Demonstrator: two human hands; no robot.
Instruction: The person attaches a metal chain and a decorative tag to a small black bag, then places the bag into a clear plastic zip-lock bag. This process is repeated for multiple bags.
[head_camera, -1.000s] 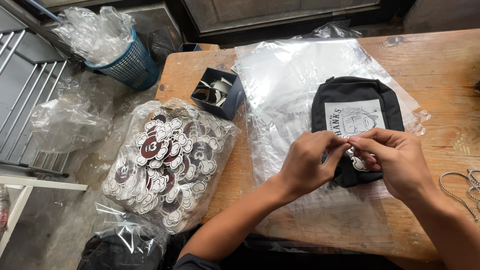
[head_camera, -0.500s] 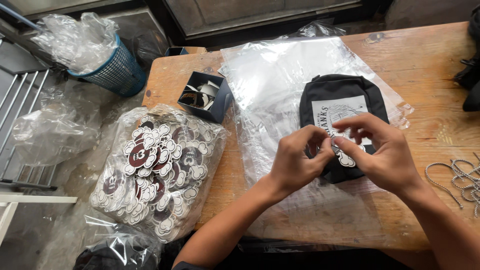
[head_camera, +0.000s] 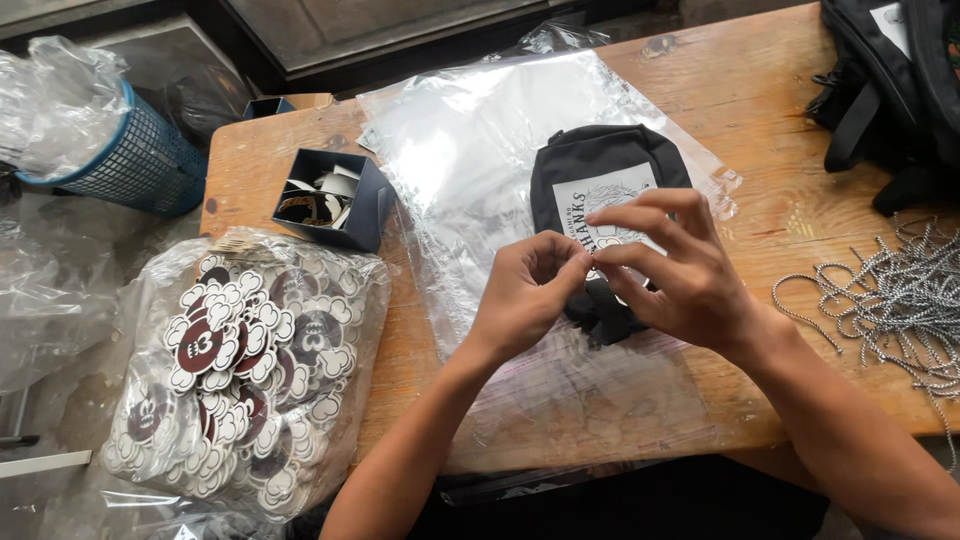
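Both hands, left hand and right hand, pinch something too small to identify just above the black pouch, fingertips narrowed together for fine work

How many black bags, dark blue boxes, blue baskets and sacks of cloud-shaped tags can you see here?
Black bags: 2, a small pouch and a bag at the table's far corner
Dark blue boxes: 2
Blue basket: 1
Sack of tags: 1
Total: 6

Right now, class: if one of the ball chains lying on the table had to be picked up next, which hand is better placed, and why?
Probably the right hand. The pile of ball chains lies on that side, beyond the right wrist, while the left hand sits across the black pouch from it. Both hands meet, pinching something small.
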